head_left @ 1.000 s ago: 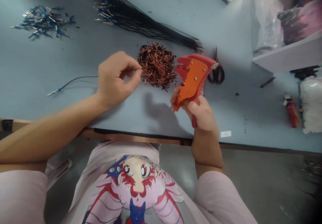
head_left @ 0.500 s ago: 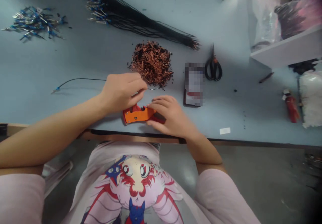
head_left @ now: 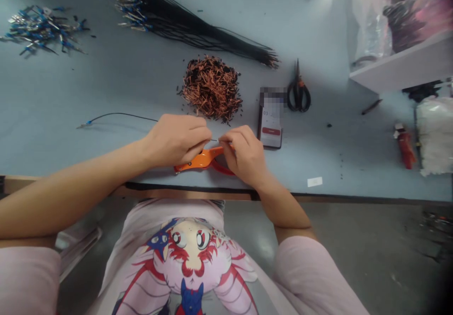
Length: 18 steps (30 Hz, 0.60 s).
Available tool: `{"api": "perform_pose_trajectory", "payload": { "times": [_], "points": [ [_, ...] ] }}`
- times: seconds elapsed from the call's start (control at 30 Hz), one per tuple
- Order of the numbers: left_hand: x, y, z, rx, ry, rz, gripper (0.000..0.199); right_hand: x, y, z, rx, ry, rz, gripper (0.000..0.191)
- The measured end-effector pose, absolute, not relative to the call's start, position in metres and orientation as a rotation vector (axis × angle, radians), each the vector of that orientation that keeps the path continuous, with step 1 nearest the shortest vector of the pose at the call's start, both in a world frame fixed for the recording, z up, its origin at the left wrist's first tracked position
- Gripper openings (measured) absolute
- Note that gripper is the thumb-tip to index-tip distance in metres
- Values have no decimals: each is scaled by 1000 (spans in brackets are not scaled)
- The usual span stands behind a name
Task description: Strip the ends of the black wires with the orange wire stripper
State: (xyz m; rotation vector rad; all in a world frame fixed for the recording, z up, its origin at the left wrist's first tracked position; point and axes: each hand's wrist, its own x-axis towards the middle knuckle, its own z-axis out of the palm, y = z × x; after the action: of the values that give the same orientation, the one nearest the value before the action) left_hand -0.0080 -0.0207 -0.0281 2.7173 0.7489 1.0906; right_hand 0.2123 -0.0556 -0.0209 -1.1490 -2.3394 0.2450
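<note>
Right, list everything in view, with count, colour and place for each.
black wire bundle: one, black with blue terminals, top centre of table
loose terminals: one pile, blue and silver, top left
copper wire clippings: one pile, copper with black bits, centre
single black wire: one, blue terminal, running into left hand
wire stripper: one, orange and red, under the hands
phone: one, black, screen partly blurred, right of clippings
scissors: one pair, black handles, right of phone
plastic bag: one, clear, top right
shelf: one, white, top right
red cylinder: one, red, right side
white fluffy bundle: one, white, far right
table: one, pale blue, under everything
left hand: one, pinching the wire above the stripper
right hand: one, curled over the stripper
shirt: one, pale pink with cartoon print, bottom centre
</note>
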Motion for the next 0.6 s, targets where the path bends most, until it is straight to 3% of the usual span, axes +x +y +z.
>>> {"api": "perform_pose_trajectory", "payload": {
  "times": [0.17, 0.33, 0.53, 0.6],
  "points": [
    [-18, -12, -21, 2752, 906, 1007, 12, 230, -42, -15, -1245, -2237, 161, 18],
    [-33, 3, -20, 2434, 1096, 1272, 7, 250, -23, -16, -1390, -2001, 191, 14],
    [-22, -1, -30, 2310, 1154, 1309, 7, 240, -25, -25, -1277, -2202, 398, 40],
    [-20, -2, -33, 2325, 1161, 1349, 6, 239, -30, -18, -1263, -2274, 450, 37]
  ]
}}
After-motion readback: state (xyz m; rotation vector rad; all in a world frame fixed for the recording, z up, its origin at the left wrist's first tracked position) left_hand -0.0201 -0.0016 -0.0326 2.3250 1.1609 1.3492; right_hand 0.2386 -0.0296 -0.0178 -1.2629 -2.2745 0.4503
